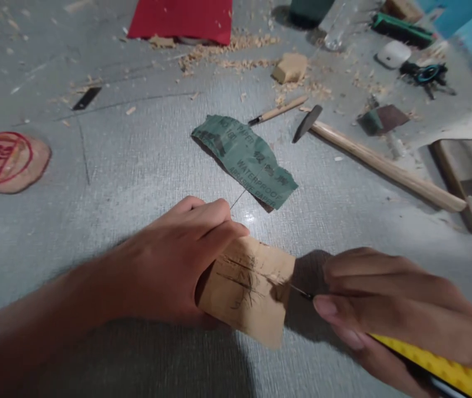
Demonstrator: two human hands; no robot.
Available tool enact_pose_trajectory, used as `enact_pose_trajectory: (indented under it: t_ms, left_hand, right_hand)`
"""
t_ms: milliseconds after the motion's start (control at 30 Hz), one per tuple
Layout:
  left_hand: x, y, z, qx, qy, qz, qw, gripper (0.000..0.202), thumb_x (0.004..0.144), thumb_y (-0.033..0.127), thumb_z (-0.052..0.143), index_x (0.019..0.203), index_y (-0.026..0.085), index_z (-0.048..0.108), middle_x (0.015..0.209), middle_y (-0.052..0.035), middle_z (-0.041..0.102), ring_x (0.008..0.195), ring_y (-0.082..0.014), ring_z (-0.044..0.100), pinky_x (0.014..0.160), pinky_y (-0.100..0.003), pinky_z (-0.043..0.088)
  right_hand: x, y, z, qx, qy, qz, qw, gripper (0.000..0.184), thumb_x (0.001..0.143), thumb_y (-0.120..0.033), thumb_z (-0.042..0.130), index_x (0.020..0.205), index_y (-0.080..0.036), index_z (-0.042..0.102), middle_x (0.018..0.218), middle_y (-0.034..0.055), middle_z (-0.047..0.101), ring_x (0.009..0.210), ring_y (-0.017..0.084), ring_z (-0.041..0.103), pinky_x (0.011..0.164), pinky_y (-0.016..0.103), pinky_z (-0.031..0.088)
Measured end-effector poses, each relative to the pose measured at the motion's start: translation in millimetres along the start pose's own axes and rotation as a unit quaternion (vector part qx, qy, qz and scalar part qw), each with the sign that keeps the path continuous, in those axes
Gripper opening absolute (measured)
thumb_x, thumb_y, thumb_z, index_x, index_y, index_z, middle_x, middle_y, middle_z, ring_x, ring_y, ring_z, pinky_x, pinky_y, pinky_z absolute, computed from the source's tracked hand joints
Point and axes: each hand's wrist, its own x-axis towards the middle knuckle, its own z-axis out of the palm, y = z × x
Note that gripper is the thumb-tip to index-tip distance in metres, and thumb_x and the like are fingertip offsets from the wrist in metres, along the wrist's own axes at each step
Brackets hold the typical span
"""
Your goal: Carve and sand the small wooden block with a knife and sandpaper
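Note:
A small pale wooden block (249, 287) with dark scratched lines on its top lies on the grey surface (144, 166). My left hand (173, 260) is closed round its left side and holds it down. My right hand (389, 309) grips a yellow-handled tool (439, 370) whose thin dark tip (301, 293) touches the block's right edge. A thin line, perhaps a wire or blade, (244, 190) runs from my left fingers toward a torn green sheet of waterproof abrasive paper (246, 160).
A hammer (377, 160) with a wooden handle, a small wooden-handled knife (277, 110), a sanding block (468, 182), a wood chunk (289, 67), shavings, red cloth (181, 19) and keys (424, 73) lie at the back. A round wooden piece with red markings (5, 161) lies left.

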Motion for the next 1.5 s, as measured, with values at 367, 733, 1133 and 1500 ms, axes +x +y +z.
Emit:
enact_pose_trajectory:
  t_ms: [367, 733, 1133, 1500]
  left_hand:
    - [0.1, -7.0, 10.3, 0.013, 0.043, 0.039, 0.998, 0.077, 0.059, 0.059, 0.09, 0.118, 0.016, 0.064, 0.11, -0.0088, 0.063, 0.096, -0.0279, 0.063, 0.094, -0.049, 0.049]
    - [-1.4, -11.0, 11.0, 0.022, 0.054, 0.072, 0.996, 0.084, 0.066, 0.065, 0.088, 0.127, 0.014, 0.06, 0.117, -0.0133, 0.062, 0.1, -0.03, 0.062, 0.093, -0.045, 0.045]
    - [0.1, -1.0, 5.7, 0.0, 0.021, 0.013, 1.0, 0.072, 0.069, 0.059, 0.088, 0.124, 0.02, 0.064, 0.107, -0.0058, 0.06, 0.093, -0.0243, 0.058, 0.09, -0.041, 0.048]
    - [-3.1, -1.5, 4.0, 0.006, 0.015, 0.007, 1.0, 0.068, 0.076, 0.057, 0.083, 0.128, 0.022, 0.058, 0.112, -0.0056, 0.06, 0.098, -0.0254, 0.057, 0.09, -0.043, 0.049]
  right_hand:
    - [31.8, 1.0, 28.5, 0.016, 0.001, -0.007, 1.0, 0.034, 0.093, -0.003, 0.059, 0.123, -0.019, 0.063, 0.076, 0.0, 0.072, 0.062, 0.014, 0.071, 0.058, 0.024, 0.059]
    - [30.7, 4.7, 29.9, -0.004, -0.026, -0.017, 0.999, 0.029, 0.096, -0.007, 0.064, 0.124, -0.014, 0.064, 0.078, 0.001, 0.07, 0.067, 0.013, 0.069, 0.06, 0.025, 0.059]
    - [17.4, 13.7, 5.1, -0.007, -0.105, -0.1, 0.989, 0.017, 0.095, 0.004, 0.06, 0.098, -0.013, 0.062, 0.069, -0.001, 0.057, 0.064, 0.015, 0.054, 0.058, 0.031, 0.045]
    - [2.7, 0.9, -1.8, -0.042, -0.124, -0.03, 0.991, 0.019, 0.101, 0.0, 0.053, 0.105, -0.016, 0.062, 0.062, -0.004, 0.056, 0.055, 0.014, 0.052, 0.054, 0.032, 0.044]
